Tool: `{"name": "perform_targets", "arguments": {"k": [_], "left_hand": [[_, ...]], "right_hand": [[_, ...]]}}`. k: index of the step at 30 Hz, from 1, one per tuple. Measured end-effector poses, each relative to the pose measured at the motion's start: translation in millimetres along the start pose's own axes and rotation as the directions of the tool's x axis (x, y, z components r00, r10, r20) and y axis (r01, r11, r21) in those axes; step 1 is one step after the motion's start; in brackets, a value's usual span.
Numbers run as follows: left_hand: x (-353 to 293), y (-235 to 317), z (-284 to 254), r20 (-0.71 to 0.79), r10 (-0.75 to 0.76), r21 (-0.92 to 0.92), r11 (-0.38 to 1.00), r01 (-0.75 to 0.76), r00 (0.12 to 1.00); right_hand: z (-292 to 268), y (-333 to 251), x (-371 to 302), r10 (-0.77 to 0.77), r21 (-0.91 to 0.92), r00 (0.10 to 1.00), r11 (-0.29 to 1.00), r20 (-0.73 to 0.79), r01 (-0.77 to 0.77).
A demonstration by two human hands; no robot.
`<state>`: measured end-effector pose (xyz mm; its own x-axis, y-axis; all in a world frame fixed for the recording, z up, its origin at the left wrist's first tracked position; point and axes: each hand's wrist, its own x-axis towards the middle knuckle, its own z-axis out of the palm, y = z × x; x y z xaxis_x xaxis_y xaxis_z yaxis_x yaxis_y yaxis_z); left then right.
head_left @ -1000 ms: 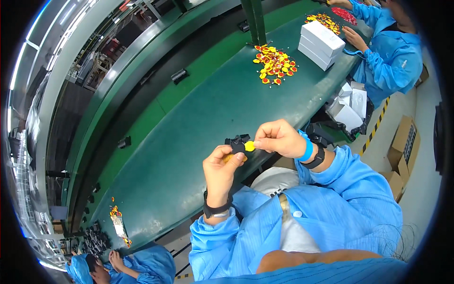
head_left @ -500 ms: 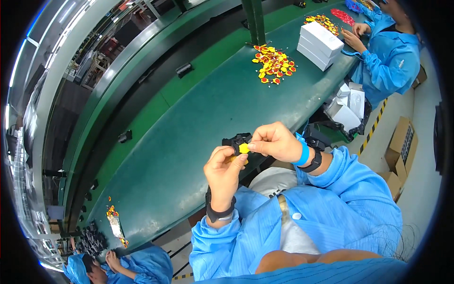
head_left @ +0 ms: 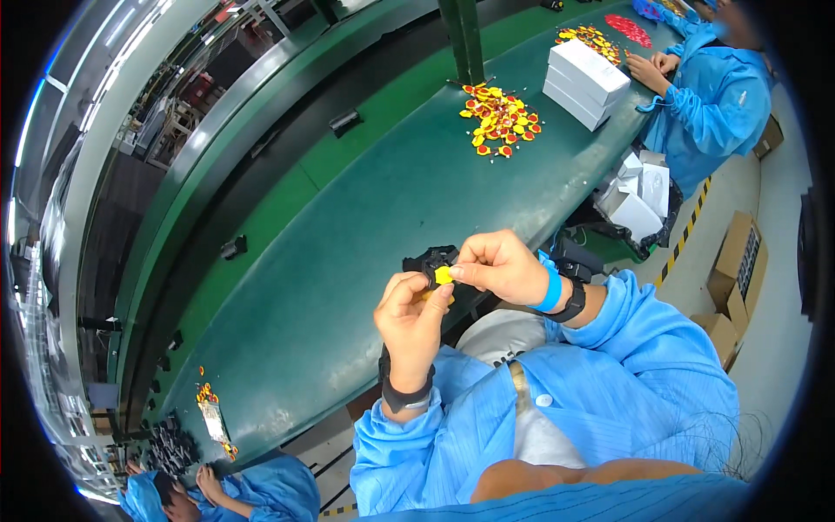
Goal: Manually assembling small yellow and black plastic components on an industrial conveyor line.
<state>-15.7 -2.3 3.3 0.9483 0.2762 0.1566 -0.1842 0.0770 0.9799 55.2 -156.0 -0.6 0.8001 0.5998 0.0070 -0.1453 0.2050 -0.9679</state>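
Between my two hands is a small yellow piece [head_left: 444, 275], close to the near edge of the green table. My right hand [head_left: 503, 268] pinches its right side between thumb and fingertips. From the lower left, the thumb and fingers of my left hand [head_left: 410, 315] grip the same piece. A second bit of yellow shows by my left fingers, mostly hidden. Just behind the fingertips sits a cluster of black parts [head_left: 429, 259]; whether my hands touch it I cannot tell.
A pile of yellow and red pieces [head_left: 502, 120] lies farther along the green table [head_left: 348, 226], beside stacked white boxes [head_left: 585, 84]. One co-worker [head_left: 713, 109] sits at the far right, another [head_left: 235, 491] at the lower left. Black parts ride on the green conveyor [head_left: 300, 170].
Both hands stay on the yellow piece with almost no shift. Black parts on the conveyor have moved slightly right. The co-worker at the far right has brought the hands closer together.
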Motion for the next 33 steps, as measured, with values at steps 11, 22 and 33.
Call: {"name": "perform_targets", "arguments": {"k": [11,22,33], "left_hand": [[0.3,-3.2,-2.3,-0.032,0.053,0.074,0.996,-0.050,0.998],[-0.7,0.1,-2.4,0.066,0.122,0.276,0.952,-0.135,0.990],[60.5,-21.9,-44.5,0.170,0.147,0.493,0.843,-0.213,0.974]], "right_hand": [[0.8,-1.7,0.7,-0.038,-0.220,0.999,0.975,-0.022,0.032],[-12.3,12.8,22.0,-0.313,-0.280,0.927,0.889,0.207,0.363],[-22.0,21.6,41.2,-0.311,-0.428,0.949,0.851,0.057,0.305]]}}
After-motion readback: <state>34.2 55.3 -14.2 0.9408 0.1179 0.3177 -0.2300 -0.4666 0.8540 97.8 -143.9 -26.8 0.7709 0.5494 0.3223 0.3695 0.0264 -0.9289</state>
